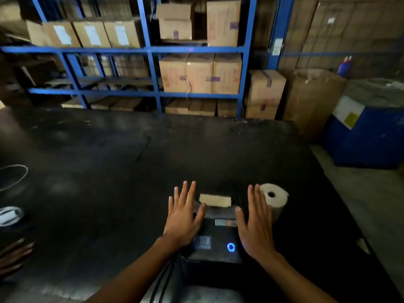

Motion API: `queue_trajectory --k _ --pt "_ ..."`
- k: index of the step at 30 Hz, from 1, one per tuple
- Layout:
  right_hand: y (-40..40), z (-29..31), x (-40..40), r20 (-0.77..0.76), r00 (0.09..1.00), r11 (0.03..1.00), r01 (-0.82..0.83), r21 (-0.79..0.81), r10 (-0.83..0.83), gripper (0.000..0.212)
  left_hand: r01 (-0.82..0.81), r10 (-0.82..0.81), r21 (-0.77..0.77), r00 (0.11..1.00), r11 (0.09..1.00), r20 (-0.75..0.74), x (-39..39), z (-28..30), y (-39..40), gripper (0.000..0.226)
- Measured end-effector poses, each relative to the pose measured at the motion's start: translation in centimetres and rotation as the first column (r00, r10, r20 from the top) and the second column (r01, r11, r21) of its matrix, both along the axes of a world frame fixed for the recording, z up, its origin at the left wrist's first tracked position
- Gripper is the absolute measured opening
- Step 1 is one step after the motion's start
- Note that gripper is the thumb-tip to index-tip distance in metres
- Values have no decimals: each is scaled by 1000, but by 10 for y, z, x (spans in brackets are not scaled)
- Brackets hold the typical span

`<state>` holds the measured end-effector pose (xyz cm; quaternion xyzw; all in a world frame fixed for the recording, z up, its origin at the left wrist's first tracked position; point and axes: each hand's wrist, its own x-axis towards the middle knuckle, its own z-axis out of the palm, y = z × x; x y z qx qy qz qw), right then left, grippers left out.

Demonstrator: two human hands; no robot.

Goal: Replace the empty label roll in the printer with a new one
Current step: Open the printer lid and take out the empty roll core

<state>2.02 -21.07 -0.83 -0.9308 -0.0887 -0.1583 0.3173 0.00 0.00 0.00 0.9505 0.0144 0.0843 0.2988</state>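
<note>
A small black label printer with a glowing blue ring light sits on the dark table near me. A strip of pale label paper sticks out at its far end. My left hand lies flat along the printer's left side, fingers spread, thumb touching its top. My right hand is flat along the right side, fingers apart, holding nothing. A full white label roll stands on end just right of my right fingertips.
The black table stretches far and left. A white cable loop and a white object lie at the left edge; another person's hand rests there. Blue shelving with cardboard boxes stands behind; a blue bin sits at the right.
</note>
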Motion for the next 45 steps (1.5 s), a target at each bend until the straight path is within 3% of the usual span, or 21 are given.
queue_trajectory --k 6,10,13,17,25,34,36,39,43,45 --pt "-10 -37 -45 -289 952 967 -32 252 106 68 -102 62 -340 990 935 -128 -31 -39 4 70" --pt "-7 -44 -72 -511 844 864 127 487 164 73 -240 67 -660 959 712 -276 -52 -57 9 76" --pt "-5 -47 -89 -541 812 791 179 585 217 61 -282 19 -771 943 571 -331 -67 -67 6 81" --pt "-7 -45 -101 -518 807 699 195 688 284 52 -288 -20 -826 940 484 -340 -75 -73 1 68" --pt "-11 -56 -100 -547 814 636 319 702 196 39 -284 -34 -838 941 466 -337 -77 -72 -1 86" --pt "-21 -64 -90 -516 839 692 270 669 172 23 -289 -40 -846 939 449 -342 -75 -75 -1 85" --pt "-22 -62 -90 -511 838 689 257 678 191 29 -289 -47 -845 937 449 -346 -76 -74 -1 96" --pt "-25 -58 -90 -515 823 725 202 659 240 44 -256 -93 -837 936 484 -340 -83 -76 3 93" --pt "-34 -53 -82 -446 830 814 -17 580 335 96 -135 -221 -794 921 592 -321 -94 -83 15 111" --pt "-35 -47 -75 -418 837 873 -135 469 354 108 -106 -240 -744 909 659 -342 -93 -89 17 126"
